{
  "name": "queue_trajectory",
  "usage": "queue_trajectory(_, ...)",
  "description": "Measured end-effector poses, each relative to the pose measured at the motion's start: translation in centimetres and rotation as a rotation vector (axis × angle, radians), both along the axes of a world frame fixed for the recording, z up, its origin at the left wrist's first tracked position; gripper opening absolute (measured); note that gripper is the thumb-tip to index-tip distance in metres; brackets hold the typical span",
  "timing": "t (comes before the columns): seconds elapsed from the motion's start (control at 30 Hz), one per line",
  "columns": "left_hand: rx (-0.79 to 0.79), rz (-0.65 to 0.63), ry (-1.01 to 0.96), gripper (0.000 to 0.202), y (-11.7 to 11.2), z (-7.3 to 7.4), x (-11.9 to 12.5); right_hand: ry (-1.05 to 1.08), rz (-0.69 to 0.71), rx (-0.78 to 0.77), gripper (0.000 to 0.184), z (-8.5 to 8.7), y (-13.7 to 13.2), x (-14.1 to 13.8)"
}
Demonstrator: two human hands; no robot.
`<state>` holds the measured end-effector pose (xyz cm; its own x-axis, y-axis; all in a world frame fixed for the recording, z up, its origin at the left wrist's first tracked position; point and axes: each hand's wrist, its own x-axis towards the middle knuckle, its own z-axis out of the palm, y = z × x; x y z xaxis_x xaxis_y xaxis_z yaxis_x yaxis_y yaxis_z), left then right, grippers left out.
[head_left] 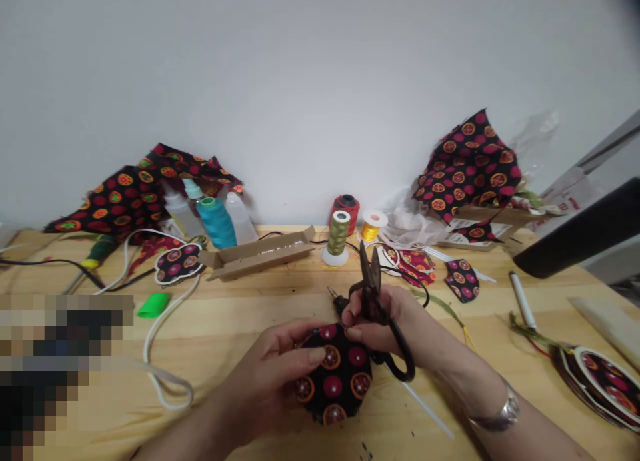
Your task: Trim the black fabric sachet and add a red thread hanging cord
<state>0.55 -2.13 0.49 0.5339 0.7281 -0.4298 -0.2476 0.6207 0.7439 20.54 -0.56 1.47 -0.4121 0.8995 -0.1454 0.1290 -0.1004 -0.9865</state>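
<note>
Left hand (273,374) pinches a round black cloth piece with red-and-orange circles (333,374), which sits over the pale pine table (220,321), its face turned up in view. Right hand (385,321), close beside, fingertips at the cloth's upper edge, clamps dark iron scissors (371,294) near the pivot, blades upright, held off the cloth. Silver bangle (495,414) on right wrist.

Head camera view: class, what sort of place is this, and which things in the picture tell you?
Probably a sewing or craft workbench: thread spools stand on the wooden table, the left hand holds printed fabric, and the right hand holds scissors.
</note>
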Motion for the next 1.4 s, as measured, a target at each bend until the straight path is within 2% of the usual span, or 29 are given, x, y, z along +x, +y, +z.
queue_trajectory(0.07, 0.026, -0.017, 0.048, 0.030, -0.1, -0.1, 0.1, -0.019, 0.026, 0.017, 0.016, -0.1, -0.1, -0.1)
queue_trajectory(0.13, 0.045, 0.002, 0.058, 0.028, -0.1, -0.2, 0.2, -0.091, -0.004, 0.075, 0.022, 0.0, -0.2, -0.1)
queue_trajectory(0.3, 0.037, 0.158, 0.049, 0.024, 0.5, -0.2, 0.1, -0.635, -0.192, 0.454, 0.029, 1.1, -0.2, 0.3)
queue_trajectory(0.4, 0.057, 0.258, 0.043, 0.026, 0.8, 0.0, 0.1, -0.879, -0.190, 0.660, 0.029, 1.4, -0.3, 0.4)
queue_trajectory(0.53, 0.076, 0.304, 0.031, 0.026, 0.9, 0.4, 0.0, -1.031, -0.156, 0.859, 0.023, 0.8, -0.4, 0.2)
queue_trajectory(0.67, 0.089, 0.318, 0.057, 0.027, 0.8, 0.4, -0.1, -1.065, -0.191, 1.011, 0.014, 0.2, -0.4, 0.2)
queue_trajectory(1.23, 0.076, 0.358, 0.044, 0.027, 0.9, 0.4, -0.1, -1.101, -0.213, 1.173, 0.025, -0.5, 0.2, 0.9)
queue_trajectory(1.4, 0.056, 0.357, 0.034, 0.026, 0.8, 0.5, -0.1, -1.106, -0.176, 1.182, 0.023, -0.4, 0.3, 0.9)
